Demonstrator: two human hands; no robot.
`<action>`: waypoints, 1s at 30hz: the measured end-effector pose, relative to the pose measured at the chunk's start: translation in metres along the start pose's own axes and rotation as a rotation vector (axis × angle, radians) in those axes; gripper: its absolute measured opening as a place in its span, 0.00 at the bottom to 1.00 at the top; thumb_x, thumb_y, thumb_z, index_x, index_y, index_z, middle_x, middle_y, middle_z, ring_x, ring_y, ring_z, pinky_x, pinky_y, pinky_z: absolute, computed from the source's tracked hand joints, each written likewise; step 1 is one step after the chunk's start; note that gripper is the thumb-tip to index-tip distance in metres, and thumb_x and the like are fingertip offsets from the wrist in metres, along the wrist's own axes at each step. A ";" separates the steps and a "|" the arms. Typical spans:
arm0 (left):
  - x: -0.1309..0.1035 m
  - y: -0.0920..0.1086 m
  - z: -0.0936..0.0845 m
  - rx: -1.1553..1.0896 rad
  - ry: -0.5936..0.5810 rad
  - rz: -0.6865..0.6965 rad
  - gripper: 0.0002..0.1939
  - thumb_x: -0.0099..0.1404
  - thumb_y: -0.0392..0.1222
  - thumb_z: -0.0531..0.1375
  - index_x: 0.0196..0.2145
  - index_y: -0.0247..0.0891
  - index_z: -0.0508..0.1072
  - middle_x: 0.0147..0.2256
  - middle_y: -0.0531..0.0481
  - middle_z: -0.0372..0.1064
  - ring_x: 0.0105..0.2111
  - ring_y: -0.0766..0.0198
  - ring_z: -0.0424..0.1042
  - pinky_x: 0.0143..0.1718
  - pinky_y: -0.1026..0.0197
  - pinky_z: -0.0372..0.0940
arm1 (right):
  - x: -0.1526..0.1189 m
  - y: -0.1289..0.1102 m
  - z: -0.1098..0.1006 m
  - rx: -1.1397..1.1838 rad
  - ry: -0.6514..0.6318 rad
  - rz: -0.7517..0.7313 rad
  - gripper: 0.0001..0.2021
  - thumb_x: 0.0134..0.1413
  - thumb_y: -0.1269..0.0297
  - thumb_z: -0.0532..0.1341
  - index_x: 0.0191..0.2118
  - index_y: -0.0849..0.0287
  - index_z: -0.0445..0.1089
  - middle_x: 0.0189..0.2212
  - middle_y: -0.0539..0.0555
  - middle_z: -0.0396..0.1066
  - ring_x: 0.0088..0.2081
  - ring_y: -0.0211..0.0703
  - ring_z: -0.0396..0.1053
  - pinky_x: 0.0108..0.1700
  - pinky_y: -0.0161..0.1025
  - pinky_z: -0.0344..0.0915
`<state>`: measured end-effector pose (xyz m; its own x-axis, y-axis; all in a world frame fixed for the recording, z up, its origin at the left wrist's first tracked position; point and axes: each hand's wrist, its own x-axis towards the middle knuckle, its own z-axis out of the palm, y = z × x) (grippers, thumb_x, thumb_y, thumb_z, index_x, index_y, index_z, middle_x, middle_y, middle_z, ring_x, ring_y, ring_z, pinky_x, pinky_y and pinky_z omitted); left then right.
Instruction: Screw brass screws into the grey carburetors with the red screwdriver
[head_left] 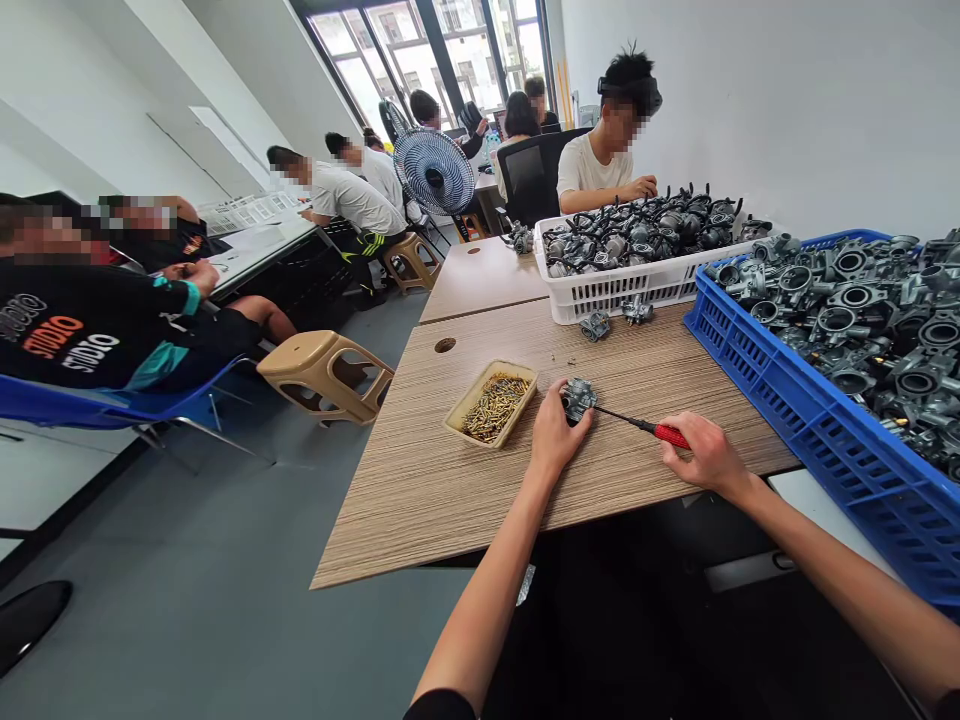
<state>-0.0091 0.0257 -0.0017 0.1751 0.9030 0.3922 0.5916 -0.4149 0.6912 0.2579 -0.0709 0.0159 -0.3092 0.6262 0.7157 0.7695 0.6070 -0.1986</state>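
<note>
On the wood-grain table, my left hand (556,432) is closed around a small grey metal carburetor (579,398). My right hand (703,452) grips the red handle of a screwdriver (672,435). Its dark shaft points left, and the tip meets the right side of the carburetor; the exact contact spot is too small to tell. Just left of my left hand sits a shallow cream tray (456,424) holding many small brass-coloured and silvery screw-like parts. A few tiny pieces (571,362) lie on the table beyond the carburetor.
A blue crate (840,420) heaped with metal carburetors stands at the right. Behind the table's middle, a white basket (622,285) holds more, with two loose carburetors (595,326) before it. A person (600,165) sits beyond it. A tan stool (322,370) and seated people are left.
</note>
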 end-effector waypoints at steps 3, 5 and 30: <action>0.000 0.000 0.000 0.000 -0.005 0.001 0.33 0.67 0.45 0.66 0.65 0.41 0.60 0.56 0.38 0.73 0.57 0.48 0.75 0.61 0.46 0.69 | 0.000 -0.001 -0.001 -0.006 0.004 -0.009 0.14 0.61 0.72 0.61 0.52 0.54 0.69 0.35 0.54 0.76 0.35 0.49 0.76 0.39 0.46 0.75; 0.000 0.000 0.000 0.000 -0.006 0.002 0.33 0.67 0.45 0.66 0.65 0.41 0.60 0.56 0.38 0.73 0.57 0.48 0.75 0.61 0.46 0.69 | 0.000 -0.001 -0.001 -0.007 -0.003 -0.005 0.14 0.61 0.72 0.61 0.52 0.54 0.69 0.35 0.54 0.76 0.35 0.49 0.76 0.39 0.46 0.75; 0.000 0.000 0.000 0.001 -0.011 0.005 0.33 0.68 0.45 0.67 0.65 0.42 0.59 0.57 0.39 0.73 0.57 0.49 0.74 0.61 0.47 0.69 | -0.001 0.003 0.002 0.018 -0.053 0.009 0.13 0.65 0.70 0.61 0.54 0.54 0.68 0.37 0.54 0.77 0.37 0.49 0.78 0.41 0.46 0.76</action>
<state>-0.0093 0.0253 -0.0017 0.1866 0.9020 0.3893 0.5915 -0.4195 0.6886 0.2594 -0.0692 0.0136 -0.3316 0.6567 0.6773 0.7627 0.6092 -0.2173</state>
